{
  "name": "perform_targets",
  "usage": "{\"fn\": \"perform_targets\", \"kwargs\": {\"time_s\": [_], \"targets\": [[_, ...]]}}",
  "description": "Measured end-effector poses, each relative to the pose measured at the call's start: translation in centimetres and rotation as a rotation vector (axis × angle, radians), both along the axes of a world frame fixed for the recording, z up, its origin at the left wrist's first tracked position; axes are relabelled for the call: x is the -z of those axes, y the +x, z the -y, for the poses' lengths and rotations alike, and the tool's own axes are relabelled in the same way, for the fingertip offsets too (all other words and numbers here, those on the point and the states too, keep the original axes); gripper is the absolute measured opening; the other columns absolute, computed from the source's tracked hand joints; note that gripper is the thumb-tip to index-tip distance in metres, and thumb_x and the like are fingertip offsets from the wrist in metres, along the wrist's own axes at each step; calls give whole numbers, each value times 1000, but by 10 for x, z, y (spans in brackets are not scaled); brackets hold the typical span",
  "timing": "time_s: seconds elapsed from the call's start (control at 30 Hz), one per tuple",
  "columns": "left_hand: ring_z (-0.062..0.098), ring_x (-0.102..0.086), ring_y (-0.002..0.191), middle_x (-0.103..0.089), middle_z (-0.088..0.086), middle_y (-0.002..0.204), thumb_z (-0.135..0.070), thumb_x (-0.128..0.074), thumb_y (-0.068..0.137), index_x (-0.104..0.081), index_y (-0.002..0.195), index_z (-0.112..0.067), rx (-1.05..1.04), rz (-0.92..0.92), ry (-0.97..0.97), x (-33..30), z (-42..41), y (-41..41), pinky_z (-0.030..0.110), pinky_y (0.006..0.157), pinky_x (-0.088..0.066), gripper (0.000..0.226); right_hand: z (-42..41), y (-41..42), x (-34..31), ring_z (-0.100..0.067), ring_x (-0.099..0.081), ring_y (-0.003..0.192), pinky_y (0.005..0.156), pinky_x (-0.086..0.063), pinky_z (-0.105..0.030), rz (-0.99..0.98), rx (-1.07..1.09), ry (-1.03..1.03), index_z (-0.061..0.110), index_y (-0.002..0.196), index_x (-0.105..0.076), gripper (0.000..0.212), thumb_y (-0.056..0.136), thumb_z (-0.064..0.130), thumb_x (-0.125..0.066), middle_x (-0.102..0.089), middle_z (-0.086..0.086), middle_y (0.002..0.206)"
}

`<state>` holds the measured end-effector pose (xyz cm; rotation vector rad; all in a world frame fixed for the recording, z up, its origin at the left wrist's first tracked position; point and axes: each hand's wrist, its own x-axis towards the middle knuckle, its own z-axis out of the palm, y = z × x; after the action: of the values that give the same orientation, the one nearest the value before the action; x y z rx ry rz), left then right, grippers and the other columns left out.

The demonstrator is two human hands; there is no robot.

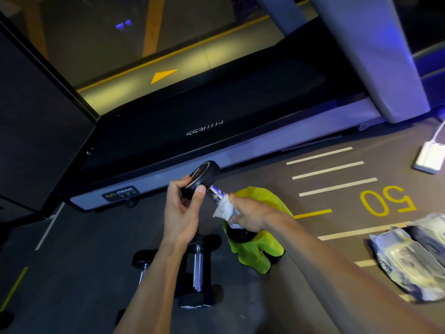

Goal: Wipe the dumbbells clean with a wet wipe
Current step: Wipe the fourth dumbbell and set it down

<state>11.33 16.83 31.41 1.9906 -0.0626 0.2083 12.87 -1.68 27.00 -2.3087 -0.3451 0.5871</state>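
A black dumbbell with a chrome handle is held tilted above the gym floor. My left hand grips its upper black head. My right hand wraps a white wet wipe around the chrome handle, just above the lower head. That lower head sits over a yellow-green cloth spread on the floor. Two more dumbbells lie on the floor below my left arm: one with its chrome bar showing, another partly hidden by my forearm.
A treadmill runs across the view just behind the hands. Wet wipe packs lie on the floor at the right. A white power adapter with a cable sits at the far right. Floor markings and "50" are painted on the right.
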Motion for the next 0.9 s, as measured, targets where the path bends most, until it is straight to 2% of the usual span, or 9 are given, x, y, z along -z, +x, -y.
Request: {"fn": "perform_targets", "kwargs": {"time_s": [0.07, 0.17, 0.27, 0.33, 0.47, 0.63, 0.73, 0.8, 0.9], "targets": [[-10, -60, 115, -61, -12, 136, -33, -69, 96, -57, 112, -33, 16, -1, -11, 0, 1, 0, 6, 94, -41, 20, 1, -3, 8, -31, -61, 97, 80, -47, -36, 75, 49, 65, 16, 104, -46, 17, 102, 29, -57, -65, -12, 104], [1, -60, 125, -60, -9, 139, -44, -73, 93, -58, 113, -33, 52, 28, -19, 2, 6, 1, 21, 105, -43, 28, -1, -7, 5, -30, -60, 83, 68, -45, -32, 71, 161, 147, 13, 77, -56, 50, 107, 51, -40, -63, -9, 81], [4, -58, 130, -59, -10, 140, -53, -72, 88, -59, 112, -39, 61, 48, 0, 2, 12, 0, 28, 109, -44, 31, -3, -5, 3, -34, -61, 114, 91, -42, -34, -92, 339, 268, 8, 117, -69, 75, 105, 63, -19, -67, -20, 117], [2, -56, 130, -58, -12, 140, -46, -73, 91, -59, 112, -38, 65, 61, 25, 2, 15, -1, 27, 109, -43, 27, -6, -4, 2, -35, -58, 123, 98, -39, -37, -87, 430, 334, 8, 133, -63, 73, 106, 61, -21, -64, -21, 130], [-2, -55, 127, -57, -13, 137, -36, -72, 95, -58, 115, -32, 45, 79, 70, -1, 21, 0, 26, 109, -45, 25, -17, -4, -1, -26, -64, 97, 85, -46, -37, 54, 524, 582, 22, 101, -69, 42, 107, 50, -38, -73, -8, 101], [3, -56, 130, -56, -14, 138, -50, -72, 89, -57, 113, -41, 82, 104, 54, 2, 23, 1, 30, 112, -45, 30, -14, 10, 8, -27, -61, 64, 88, -53, -52, -212, 354, 577, 0, 61, -60, 92, 96, 70, -11, -66, -19, 62], [6, -57, 131, -56, -13, 139, -57, -69, 84, -56, 112, -45, 78, 126, 51, 3, 26, 0, 32, 112, -46, 33, -8, 15, 11, -29, -63, 63, 89, -55, -43, -188, 228, 503, -6, 60, -52, 101, 98, 67, 6, -64, -17, 59], [7, -56, 132, -56, -11, 139, -57, -69, 84, -55, 110, -48, 72, 143, 48, 4, 27, 0, 34, 113, -46, 31, -7, 10, 15, -26, -65, 74, 91, -53, -41, -110, 336, 492, 2, 64, -56, 86, 105, 57, -5, -66, -11, 65], [6, -57, 131, -57, -9, 138, -54, -71, 84, -56, 109, -47, 71, 164, 35, 5, 28, -1, 37, 113, -46, 30, 0, -8, 28, -1, -61, 78, 90, -44, -17, 61, 356, 431, 19, 67, -57, 68, 110, 49, -15, -67, 2, 75]]}}
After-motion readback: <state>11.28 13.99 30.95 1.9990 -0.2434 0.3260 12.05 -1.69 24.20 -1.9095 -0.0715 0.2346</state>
